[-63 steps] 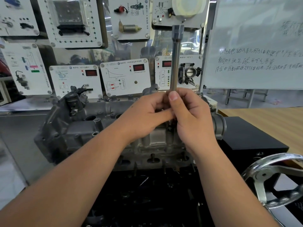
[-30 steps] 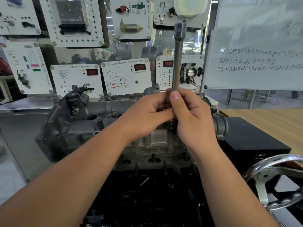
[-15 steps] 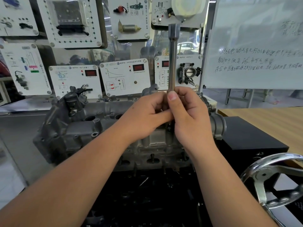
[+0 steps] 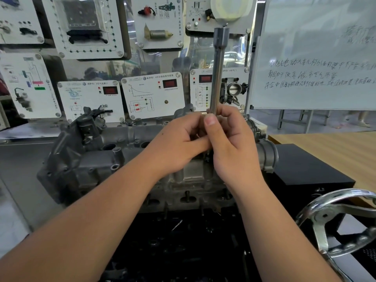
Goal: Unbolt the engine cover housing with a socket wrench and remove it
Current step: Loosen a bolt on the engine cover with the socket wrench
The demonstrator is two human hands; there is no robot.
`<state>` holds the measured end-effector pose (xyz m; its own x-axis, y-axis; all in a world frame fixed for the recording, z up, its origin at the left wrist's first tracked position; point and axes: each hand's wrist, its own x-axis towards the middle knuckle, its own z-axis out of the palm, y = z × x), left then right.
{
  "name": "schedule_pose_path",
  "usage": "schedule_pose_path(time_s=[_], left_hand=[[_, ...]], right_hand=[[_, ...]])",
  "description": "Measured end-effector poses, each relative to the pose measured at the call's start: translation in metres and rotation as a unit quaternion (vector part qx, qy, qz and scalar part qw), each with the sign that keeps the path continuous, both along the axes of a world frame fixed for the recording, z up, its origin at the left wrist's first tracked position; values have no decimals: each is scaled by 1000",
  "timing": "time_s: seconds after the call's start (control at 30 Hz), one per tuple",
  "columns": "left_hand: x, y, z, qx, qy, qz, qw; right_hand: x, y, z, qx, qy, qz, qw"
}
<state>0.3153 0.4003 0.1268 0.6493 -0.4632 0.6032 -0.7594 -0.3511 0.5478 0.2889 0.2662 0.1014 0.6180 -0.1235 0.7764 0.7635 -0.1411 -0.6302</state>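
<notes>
Step in hand looked like unbolting: both hands sat together on the lower end of the socket wrench (image 4: 217,78), over the right-centre of the engine cover housing (image 4: 97,159). Left hand (image 4: 179,147) had its fingers curled toward the shaft, thumb laid across toward the right hand; right hand (image 4: 232,143) wrapped the shaft with the thumb pressed up along it. Both gripped the tool, fingers closed tight, no slack visible.

The wrench stood near upright, long axis vertical with a slight lean right at the top. Its thicker end (image 4: 221,37) pointed up, in front of the display panels (image 4: 154,94); the working end pointed down into the housing. The tip and the bolt were hidden behind the hands, so whether it was seated on a bolt head could not be told, probably yes.

The housing sat on the engine block, just beside the black box (image 4: 305,171), apparently not yet lifted.

Next move likely called for twisting the shaft about its own axis while keeping it straight down on the bolt, so the tip would not cam off.
</notes>
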Motion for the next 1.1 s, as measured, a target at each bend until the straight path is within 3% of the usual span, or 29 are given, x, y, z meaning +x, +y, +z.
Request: schedule_pose_path(time_s=[0.23, 0.53, 0.73, 1.1], left_hand=[[-4, 3, 4, -5, 79, -43, 996], [0, -1, 2, -17, 24, -13, 999], [0, 3, 2, -35, 96, -67, 992], [1, 0, 1, -39, 53, -18, 998]], right_hand=[[0, -2, 2, -8, -5, -3, 1000], [-1, -3, 2, 4, -2, 13, 1000], [0, -5, 4, -9, -3, 5, 1000], [1, -5, 3, -20, 5, 18, 1000]])
